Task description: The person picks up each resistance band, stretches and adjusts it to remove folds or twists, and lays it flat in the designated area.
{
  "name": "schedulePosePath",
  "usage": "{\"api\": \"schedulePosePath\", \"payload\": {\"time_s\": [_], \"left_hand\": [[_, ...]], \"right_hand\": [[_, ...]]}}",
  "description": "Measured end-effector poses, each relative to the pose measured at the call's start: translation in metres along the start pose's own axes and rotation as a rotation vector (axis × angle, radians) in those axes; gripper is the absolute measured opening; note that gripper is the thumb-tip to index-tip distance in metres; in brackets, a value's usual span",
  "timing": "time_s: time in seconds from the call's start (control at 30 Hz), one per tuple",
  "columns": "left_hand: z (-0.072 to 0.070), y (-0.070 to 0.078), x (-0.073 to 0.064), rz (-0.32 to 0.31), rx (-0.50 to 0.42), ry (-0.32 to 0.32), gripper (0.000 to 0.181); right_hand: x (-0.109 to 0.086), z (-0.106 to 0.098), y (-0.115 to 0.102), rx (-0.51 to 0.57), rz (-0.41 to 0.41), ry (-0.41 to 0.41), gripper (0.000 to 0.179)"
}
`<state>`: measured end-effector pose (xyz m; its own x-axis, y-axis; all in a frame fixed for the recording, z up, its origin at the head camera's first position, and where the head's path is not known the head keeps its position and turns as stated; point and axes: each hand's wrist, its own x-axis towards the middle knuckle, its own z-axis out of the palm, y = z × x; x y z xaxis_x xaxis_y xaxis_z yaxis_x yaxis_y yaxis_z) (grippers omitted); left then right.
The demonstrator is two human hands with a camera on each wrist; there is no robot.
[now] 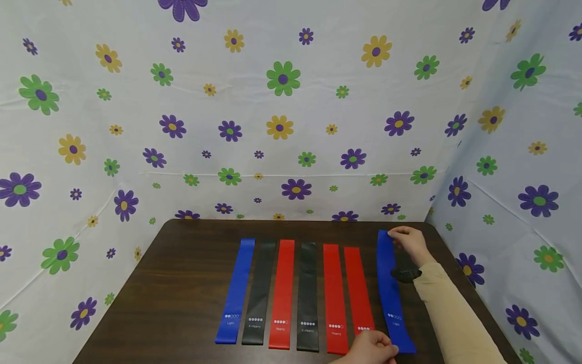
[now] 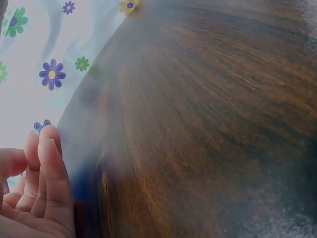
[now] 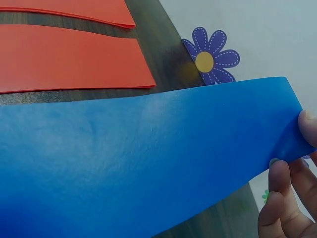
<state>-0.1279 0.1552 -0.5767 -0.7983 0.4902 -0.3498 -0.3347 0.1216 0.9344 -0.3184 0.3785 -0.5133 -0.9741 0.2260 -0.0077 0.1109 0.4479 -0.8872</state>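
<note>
A blue resistance band (image 1: 386, 283) marked Light stretches lengthwise between my two hands at the right end of a row. My right hand (image 1: 409, 242) pinches its far end at the right corner, seen closely in the right wrist view, where the blue band (image 3: 138, 148) bows a little. My left hand (image 1: 370, 348) pinches the near end by its left edge, overlapping the foot of the nearest red band (image 1: 359, 283). In the left wrist view the left hand's fingers (image 2: 54, 173) are bent together, with a speck of blue at the tips.
Left of the held band several flat bands lie side by side on the dark wooden table (image 1: 182, 283): another red band (image 1: 335, 293), a black one (image 1: 307, 293), a red one (image 1: 283, 288), a black one (image 1: 259, 288) and a blue one (image 1: 236, 288). Flowered cloth (image 1: 282, 151) surrounds the table.
</note>
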Motion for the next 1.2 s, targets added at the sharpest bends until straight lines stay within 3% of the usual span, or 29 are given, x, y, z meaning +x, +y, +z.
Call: {"api": "schedulePosePath", "payload": {"time_s": [0.9, 1.2], "left_hand": [[0.003, 0.0, 0.002, -0.066, 0.047, 0.03, 0.017], [-0.001, 0.001, 0.004, -0.073, 0.107, 0.02, 0.018]], "right_hand": [[-0.003, 0.009, 0.011, 0.024, 0.0, -0.013, 0.042], [0.001, 0.011, 0.015, 0.033, 0.014, -0.004, 0.038]]}}
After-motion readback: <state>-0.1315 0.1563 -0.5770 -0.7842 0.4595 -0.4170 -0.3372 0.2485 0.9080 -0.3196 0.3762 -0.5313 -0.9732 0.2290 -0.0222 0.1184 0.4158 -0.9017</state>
